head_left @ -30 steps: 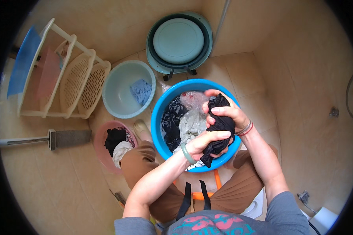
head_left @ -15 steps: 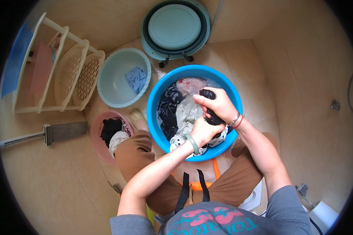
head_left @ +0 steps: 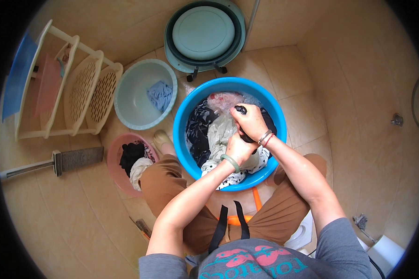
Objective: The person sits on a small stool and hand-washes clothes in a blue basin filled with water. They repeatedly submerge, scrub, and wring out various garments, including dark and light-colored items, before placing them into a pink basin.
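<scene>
A wet black cloth [head_left: 240,109] is bunched between my two hands, above a round blue basin [head_left: 181,153]. My left hand [head_left: 240,149], with a pale green bangle at its wrist, grips the lower part. Fingers of my right hand [head_left: 252,122] wrap round the upper part, and a bit of the cloth sticks out above the thumb. In the basin below lie grey-white cloth [head_left: 219,132], dark patterned cloth [head_left: 199,135], white cloth with black dots [head_left: 228,180] and a red-and-white piece [head_left: 224,101] in sudsy water.
A pale green basin [head_left: 125,109] holds a blue cloth [head_left: 160,96]. At the left are a pink basin [head_left: 114,160] with black and white clothes, a cream shelf rack [head_left: 74,83] and a long-handled flat mop [head_left: 79,161]. A folded teal tub [head_left: 203,32] leans against the far wall.
Both hands have moved slightly left and closer together, with the black cloth still gripped. Less of the cloth shows between them now.
</scene>
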Demonstrator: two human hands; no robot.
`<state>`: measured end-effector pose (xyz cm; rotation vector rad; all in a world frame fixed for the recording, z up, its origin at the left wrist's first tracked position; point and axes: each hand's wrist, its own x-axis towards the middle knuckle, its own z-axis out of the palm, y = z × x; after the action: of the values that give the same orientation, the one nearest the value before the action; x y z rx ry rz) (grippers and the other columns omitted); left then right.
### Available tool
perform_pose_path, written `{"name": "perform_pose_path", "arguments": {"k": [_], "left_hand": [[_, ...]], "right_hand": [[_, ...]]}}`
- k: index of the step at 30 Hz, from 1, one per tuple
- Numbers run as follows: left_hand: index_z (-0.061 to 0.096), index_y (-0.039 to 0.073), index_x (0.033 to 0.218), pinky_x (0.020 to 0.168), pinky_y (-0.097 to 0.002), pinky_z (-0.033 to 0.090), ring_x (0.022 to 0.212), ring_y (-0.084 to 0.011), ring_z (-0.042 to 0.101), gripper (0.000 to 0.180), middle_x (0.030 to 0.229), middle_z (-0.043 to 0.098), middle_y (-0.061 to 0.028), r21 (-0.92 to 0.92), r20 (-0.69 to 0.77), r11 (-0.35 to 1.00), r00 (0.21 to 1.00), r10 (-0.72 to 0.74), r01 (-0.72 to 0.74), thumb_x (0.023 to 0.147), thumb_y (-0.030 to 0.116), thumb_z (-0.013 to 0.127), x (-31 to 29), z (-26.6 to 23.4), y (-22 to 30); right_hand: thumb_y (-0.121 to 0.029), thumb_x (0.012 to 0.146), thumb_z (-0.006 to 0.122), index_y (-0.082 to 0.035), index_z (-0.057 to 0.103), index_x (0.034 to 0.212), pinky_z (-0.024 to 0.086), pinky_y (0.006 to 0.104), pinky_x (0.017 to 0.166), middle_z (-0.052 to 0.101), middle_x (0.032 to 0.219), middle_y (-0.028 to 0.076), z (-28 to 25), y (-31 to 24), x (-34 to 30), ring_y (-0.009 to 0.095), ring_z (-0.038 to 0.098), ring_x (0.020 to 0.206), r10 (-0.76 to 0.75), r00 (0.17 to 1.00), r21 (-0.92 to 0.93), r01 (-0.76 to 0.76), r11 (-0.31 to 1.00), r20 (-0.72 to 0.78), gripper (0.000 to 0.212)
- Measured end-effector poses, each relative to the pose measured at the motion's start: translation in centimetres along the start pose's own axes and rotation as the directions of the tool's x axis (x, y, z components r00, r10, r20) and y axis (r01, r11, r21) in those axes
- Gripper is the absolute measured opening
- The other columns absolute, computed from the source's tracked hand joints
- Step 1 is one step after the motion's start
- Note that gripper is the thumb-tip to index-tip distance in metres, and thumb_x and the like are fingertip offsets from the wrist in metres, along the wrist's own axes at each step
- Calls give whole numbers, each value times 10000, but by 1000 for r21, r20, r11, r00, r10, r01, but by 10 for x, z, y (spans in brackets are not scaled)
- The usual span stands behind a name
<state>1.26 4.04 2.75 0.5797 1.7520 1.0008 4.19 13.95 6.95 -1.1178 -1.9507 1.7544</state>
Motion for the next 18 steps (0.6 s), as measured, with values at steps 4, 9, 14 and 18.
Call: {"name": "perform_pose_path", "arguments": {"k": [4,9,14,18], "left_hand": [[633,-20,1015,779,-401,526,904,-341,679,556,903,691,-223,70,-65,997,997,29,-24,639,363,778,5,2,-6],[568,-12,1123,812,-357,519,915,-258,648,590,1007,663,-146,-201,-127,974,989,77,-102,639,240,793,15,5,-5],[462,50,1293,763,-374,559,918,-200,627,599,1101,607,-77,-668,317,723,947,62,176,787,182,755,2,-31,31],[472,67,1326,810,-461,575,1002,-234,634,502,1161,614,-88,-834,363,493,919,151,248,868,160,656,-3,-50,37]], "right_hand": [[-208,859,601,-4,606,664,465,332,496,574,526,72,1,13,8,157,565,465,46,999,-42,-47,998,-18,282],[-256,899,597,-21,652,789,486,304,552,642,648,30,-2,30,21,144,599,548,180,970,323,-224,919,162,265],[-362,944,588,-34,454,1343,415,293,1000,531,1304,50,-41,24,24,131,523,1169,100,987,571,-154,807,124,534],[-413,941,576,-43,442,1372,383,302,1030,515,1338,61,-43,7,6,156,488,1224,16,978,621,-144,771,207,584]]}}
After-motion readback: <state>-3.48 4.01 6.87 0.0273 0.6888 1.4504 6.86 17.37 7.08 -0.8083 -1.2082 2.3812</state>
